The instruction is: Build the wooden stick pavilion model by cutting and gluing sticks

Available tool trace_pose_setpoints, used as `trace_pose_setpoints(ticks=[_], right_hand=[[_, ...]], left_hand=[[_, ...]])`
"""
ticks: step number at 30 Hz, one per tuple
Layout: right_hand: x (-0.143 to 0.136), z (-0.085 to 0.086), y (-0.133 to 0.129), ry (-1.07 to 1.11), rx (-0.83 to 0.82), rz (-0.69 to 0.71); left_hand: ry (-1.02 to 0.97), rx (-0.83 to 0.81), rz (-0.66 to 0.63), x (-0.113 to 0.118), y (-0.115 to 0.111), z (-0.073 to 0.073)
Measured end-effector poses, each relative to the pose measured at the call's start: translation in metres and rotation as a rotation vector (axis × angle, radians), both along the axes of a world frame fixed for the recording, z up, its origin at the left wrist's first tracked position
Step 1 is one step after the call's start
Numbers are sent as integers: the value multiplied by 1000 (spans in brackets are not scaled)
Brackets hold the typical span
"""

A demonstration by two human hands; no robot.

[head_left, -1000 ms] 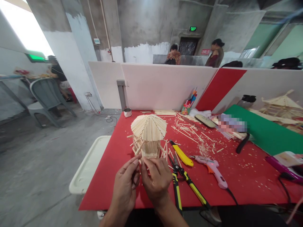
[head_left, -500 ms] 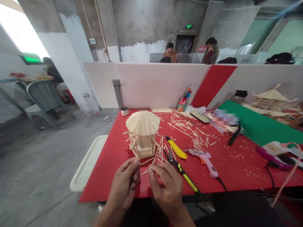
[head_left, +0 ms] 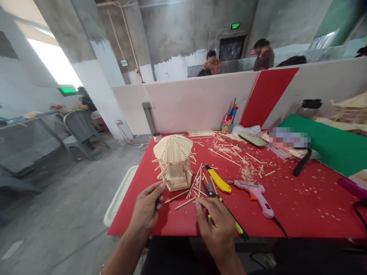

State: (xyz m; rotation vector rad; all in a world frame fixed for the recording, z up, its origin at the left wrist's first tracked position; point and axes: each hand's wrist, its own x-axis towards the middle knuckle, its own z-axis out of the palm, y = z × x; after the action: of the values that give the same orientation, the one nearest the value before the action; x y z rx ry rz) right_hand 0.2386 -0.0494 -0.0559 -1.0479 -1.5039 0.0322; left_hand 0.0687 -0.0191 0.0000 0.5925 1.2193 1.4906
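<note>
A small pavilion model (head_left: 173, 162) of pale wooden sticks, with a sloping many-sided roof, stands upright on the red tabletop. My left hand (head_left: 147, 206) is closed in a pinch by the model's lower left corner; whether its fingertips grip the base is unclear. My right hand (head_left: 216, 223) is also pinched, its fingertips just beyond the near end of loose sticks (head_left: 197, 183). Anything between those fingertips is too small to make out. Partly behind the right hand lie black-and-yellow cutters (head_left: 210, 191). A yellow utility knife (head_left: 219, 180) rests farther back.
Right of the knife lies a pink glue gun (head_left: 255, 193), its cable trailing forward. Stick scraps cover the table (head_left: 286, 214) behind it. A pen cup (head_left: 227, 126) and a phone-like object (head_left: 252, 139) are near the white partition (head_left: 195, 103). People are beyond it.
My view has swung somewhat, shifting the scene. My hands have moved farther apart: the left is now beside the model's lower left corner, the right farther right, over the cutters' handles.
</note>
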Motion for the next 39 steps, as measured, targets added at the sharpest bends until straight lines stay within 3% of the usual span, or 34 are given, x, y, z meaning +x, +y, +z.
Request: trace_pose_setpoints(ticks=[7, 14, 39], right_hand=[[0, -11, 0, 76, -45, 87], [-1, -9, 1, 137, -65, 169], [-14, -15, -1, 118, -119, 256]], left_hand=[[179, -40, 17, -2, 4, 1], [267, -97, 26, -3, 9, 4], [282, -94, 20, -4, 14, 0]])
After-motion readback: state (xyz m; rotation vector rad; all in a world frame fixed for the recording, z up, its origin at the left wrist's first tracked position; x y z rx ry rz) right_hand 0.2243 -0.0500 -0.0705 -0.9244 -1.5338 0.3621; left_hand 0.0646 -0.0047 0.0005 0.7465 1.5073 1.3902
